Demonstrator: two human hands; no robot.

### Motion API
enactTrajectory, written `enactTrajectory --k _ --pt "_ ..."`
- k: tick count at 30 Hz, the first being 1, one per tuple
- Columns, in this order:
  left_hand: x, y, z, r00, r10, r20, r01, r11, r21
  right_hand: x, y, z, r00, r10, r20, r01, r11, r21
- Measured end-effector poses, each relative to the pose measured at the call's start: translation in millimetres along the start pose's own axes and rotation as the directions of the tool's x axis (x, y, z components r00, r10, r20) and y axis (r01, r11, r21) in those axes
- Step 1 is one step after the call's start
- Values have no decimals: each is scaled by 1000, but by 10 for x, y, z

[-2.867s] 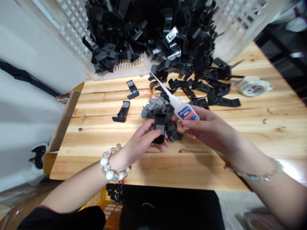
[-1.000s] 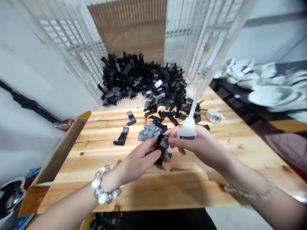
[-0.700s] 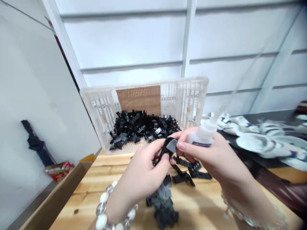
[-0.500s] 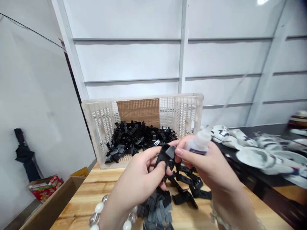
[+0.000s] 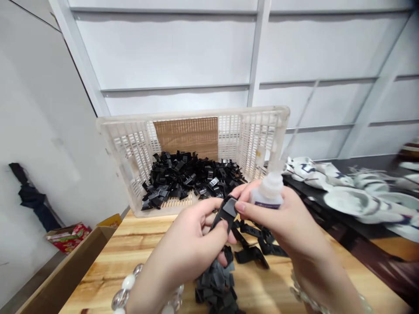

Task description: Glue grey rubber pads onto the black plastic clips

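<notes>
My left hand is closed round a black plastic part, its thumb lying on the face of the part. A small grey pad lies against the upper end of that part. My right hand grips a translucent squeeze bottle with a long thin nozzle tilted up and away; its thumb and fingertips touch the edge of the grey pad. Below the hands, loose grey pads form a pile on the wooden table. More black plastic parts lie beside them.
Behind the hands, a white plastic basket on its side holds many black parts and a brown cardboard sheet. White shoe-like pieces cover a dark surface on the right. A cardboard box stands left of the table.
The grey pad, angled off the black part before, now lies flatter along it. My right fingertips have shifted slightly with it. The camera view has tilted down.
</notes>
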State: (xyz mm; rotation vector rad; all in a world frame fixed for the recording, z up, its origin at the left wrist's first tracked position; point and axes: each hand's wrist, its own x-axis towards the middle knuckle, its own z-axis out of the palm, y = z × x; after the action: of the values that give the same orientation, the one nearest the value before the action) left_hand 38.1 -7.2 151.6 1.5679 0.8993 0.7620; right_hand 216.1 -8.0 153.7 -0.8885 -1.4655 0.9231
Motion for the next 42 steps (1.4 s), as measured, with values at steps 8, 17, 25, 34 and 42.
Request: enactTrajectory --k 8,17,25,34,42 --pt "8 -67 -17 1000 13 -6 -13 999 -31 12 35 28 999 -19 -32 18 999 -50" --pt "11 -45 -14 1000 13 -15 -13 1000 -24 -5 23 62 990 -105 -90 87 979 -186" --pt "1 -19 9 998 41 -41 -40 999 23 -5 20 108 987 -136 -83 112 963 -247" --pt "3 -61 30 996 60 -73 -56 997 51 6 42 142 981 -134 -138 96 962 -255" --pt "5 -98 35 993 96 -61 -87 987 135 11 65 91 979 -180 -99 140 937 -319"
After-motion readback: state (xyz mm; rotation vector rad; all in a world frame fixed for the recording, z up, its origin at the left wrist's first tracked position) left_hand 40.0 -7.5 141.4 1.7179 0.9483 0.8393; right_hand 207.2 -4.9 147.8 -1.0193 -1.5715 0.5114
